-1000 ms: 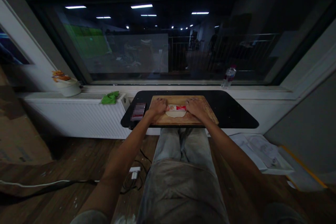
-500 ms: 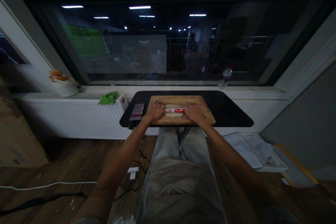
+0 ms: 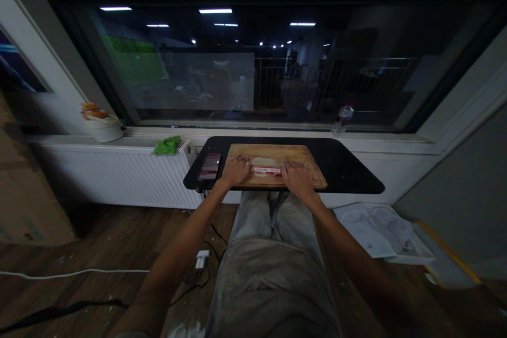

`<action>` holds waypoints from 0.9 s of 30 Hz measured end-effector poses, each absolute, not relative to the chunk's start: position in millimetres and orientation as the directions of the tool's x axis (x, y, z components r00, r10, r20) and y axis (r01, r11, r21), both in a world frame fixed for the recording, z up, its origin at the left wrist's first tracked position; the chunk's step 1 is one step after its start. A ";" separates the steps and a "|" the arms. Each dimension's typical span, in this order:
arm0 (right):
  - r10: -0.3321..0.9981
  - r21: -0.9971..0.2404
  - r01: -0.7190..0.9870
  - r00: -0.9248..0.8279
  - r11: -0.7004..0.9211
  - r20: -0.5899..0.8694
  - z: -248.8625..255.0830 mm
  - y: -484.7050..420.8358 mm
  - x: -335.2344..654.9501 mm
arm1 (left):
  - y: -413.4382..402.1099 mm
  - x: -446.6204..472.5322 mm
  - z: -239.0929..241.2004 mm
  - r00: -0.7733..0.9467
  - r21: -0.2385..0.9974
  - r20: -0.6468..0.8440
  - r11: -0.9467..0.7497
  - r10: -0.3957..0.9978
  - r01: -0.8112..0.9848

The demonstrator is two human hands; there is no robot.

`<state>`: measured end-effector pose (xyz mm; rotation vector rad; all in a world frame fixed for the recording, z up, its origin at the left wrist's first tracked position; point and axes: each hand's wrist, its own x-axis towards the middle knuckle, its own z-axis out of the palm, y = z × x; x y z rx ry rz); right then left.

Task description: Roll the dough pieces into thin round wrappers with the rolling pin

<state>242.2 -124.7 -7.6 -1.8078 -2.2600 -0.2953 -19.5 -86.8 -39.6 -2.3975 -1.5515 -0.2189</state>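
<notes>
A flattened round of pale dough (image 3: 264,161) lies on a wooden cutting board (image 3: 273,149). Across its near part rests a rolling pin (image 3: 266,170) with a red-and-white printed label. My left hand (image 3: 236,169) is closed over the pin's left end, and my right hand (image 3: 296,174) is closed over the right end. The palms and fingers cover both ends. Whitish smears show on my fingers.
The board sits on a black table (image 3: 348,171), with a phone (image 3: 209,166) at its left. A green cloth (image 3: 167,145) and a white pot (image 3: 103,129) stand on the radiator (image 3: 119,174). A plastic bottle (image 3: 343,120) is on the windowsill. Cables and a white plug (image 3: 202,259) lie below.
Both hands have rolled the pin toward me, from the middle of the dough to its near part. The label has turned with it. The camera view has shifted slightly.
</notes>
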 end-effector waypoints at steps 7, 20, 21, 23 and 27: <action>0.897 -0.021 0.969 -0.219 0.246 0.385 -25.3 -132.9 247.0 | -94.9 -19.3 -44.9 0.406 -0.126 0.320 -0.386 0.856 0.914; 0.849 0.007 0.927 -0.345 0.374 0.400 -31.8 -106.5 257.4 | -96.5 -21.1 -66.3 0.245 0.088 0.462 -0.319 0.852 0.944; 0.838 0.022 0.912 -0.384 0.409 0.388 -29.8 -98.0 258.3 | -94.9 -20.2 -66.2 0.238 0.094 0.473 -0.317 0.848 0.944; 0.829 0.044 0.901 -0.417 0.433 0.372 -26.5 -80.6 258.9 | -92.1 -18.3 -65.0 0.239 0.091 0.494 -0.323 0.836 0.942; 0.854 0.092 0.903 -0.427 0.420 0.296 -23.8 -47.9 255.5 | -89.7 -14.2 -59.4 0.239 0.065 0.519 -0.317 0.821 0.946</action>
